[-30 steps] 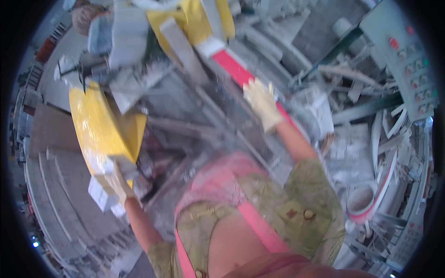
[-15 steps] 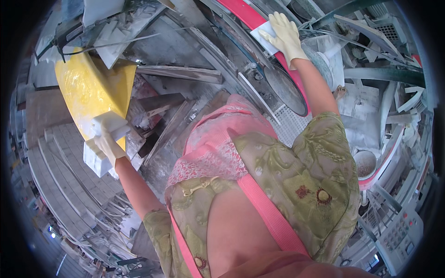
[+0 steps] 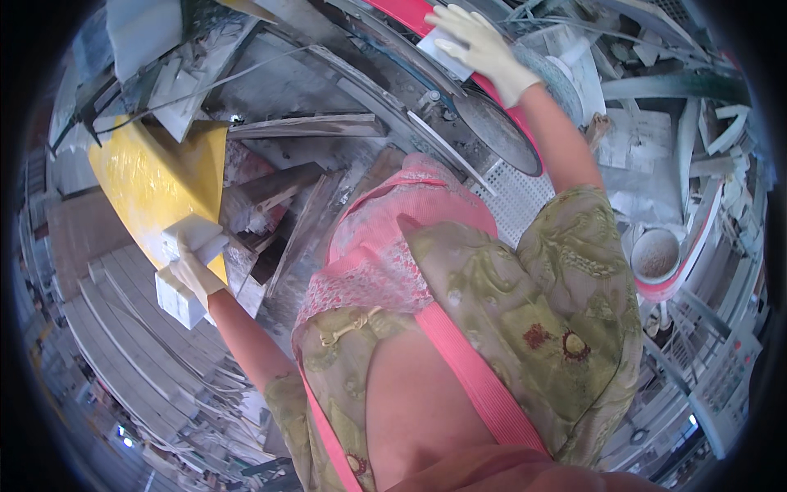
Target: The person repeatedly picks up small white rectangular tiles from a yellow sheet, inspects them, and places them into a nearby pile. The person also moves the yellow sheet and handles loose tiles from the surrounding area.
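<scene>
My left hand, in a pale glove, is closed around white blocks at the left. One white block lies above the fingers, and another white block shows below them. Behind these hangs a shiny yellow sheet. At the far middle, my gloved right hand has its fingers stretched and apart. It rests against a flat white tile, with the thumb lying over the tile's face. The tile sits at a long red band. My palm hides part of the tile.
Near the right forearm are a grey disc and a perforated plate. A bucket stands at the right, with a button panel lower down. Loose boards and stacked grey slabs fill the left side.
My right hand and the tile have shifted slightly left and farther away. The left hand stays at the white blocks. The whole view has turned a little.
</scene>
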The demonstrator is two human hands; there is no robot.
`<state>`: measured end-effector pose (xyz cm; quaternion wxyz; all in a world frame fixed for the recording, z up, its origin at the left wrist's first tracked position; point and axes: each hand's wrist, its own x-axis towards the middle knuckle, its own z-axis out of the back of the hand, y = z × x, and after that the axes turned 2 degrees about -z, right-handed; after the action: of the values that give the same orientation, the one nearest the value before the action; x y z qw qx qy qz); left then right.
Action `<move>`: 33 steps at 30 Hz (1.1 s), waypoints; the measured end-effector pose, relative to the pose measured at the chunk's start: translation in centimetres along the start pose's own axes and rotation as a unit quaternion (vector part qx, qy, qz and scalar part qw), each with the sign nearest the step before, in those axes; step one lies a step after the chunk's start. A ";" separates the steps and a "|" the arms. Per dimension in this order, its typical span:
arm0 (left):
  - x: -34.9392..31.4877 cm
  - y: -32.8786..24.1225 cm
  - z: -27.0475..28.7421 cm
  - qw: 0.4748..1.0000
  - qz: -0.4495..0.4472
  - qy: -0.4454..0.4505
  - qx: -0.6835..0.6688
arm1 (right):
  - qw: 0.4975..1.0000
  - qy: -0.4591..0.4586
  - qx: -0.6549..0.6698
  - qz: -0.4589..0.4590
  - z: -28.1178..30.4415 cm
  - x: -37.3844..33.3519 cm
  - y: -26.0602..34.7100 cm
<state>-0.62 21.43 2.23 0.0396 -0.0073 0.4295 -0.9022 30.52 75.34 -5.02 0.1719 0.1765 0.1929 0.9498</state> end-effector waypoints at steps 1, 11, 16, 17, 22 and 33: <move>0.2 0.1 0.0 1.000 0.003 -0.001 0.005 | 0.996 0.029 0.086 -0.011 1.8 -0.2 -0.6; 0.7 0.1 0.2 0.997 -0.008 -0.024 0.069 | 0.970 0.229 -0.064 -0.040 3.1 -2.6 -4.4; 0.1 -0.7 0.1 1.000 0.004 0.000 0.025 | 0.985 0.150 -0.033 0.083 1.9 -2.2 -7.5; -0.1 -0.9 0.2 1.000 0.001 0.000 0.030 | 0.982 0.180 0.005 0.058 1.7 -2.2 -7.9; -0.6 -1.5 0.1 0.994 0.007 -0.021 0.108 | 0.976 0.203 -0.056 0.051 2.0 -2.4 -9.0; 2.3 2.6 0.0 0.999 -0.006 -0.016 -0.045 | 0.939 0.196 -0.282 -0.005 3.5 -3.6 2.5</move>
<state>-2.73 19.59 0.17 0.0410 -0.0262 0.4689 -0.8819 34.41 72.86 -1.88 0.1778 -0.0696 -0.0519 0.9802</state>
